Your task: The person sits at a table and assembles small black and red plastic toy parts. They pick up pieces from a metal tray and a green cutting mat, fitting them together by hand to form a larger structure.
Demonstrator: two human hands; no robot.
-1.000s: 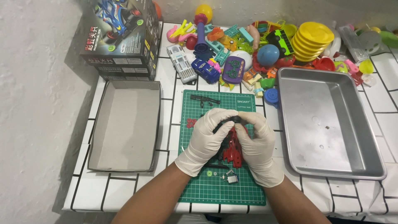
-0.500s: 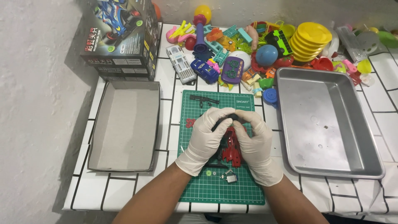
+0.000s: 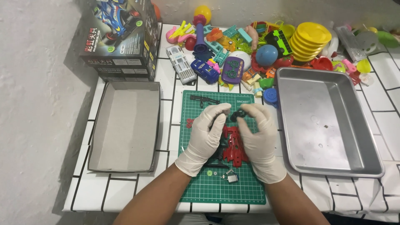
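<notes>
Head view: at frame centre, gloved left hand [image 3: 205, 135] and right hand [image 3: 259, 137] pinch a small black part [image 3: 238, 115] together above the red toy car body [image 3: 234, 146] on the green cutting mat [image 3: 246, 187].

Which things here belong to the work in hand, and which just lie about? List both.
In hand:
left hand and right hand, both gloved
small black part pinched between the fingertips
red toy car body
green cutting mat
small motor

Lying about:
metal tray
open cardboard lid
toy car box
pile of plastic toys
</notes>
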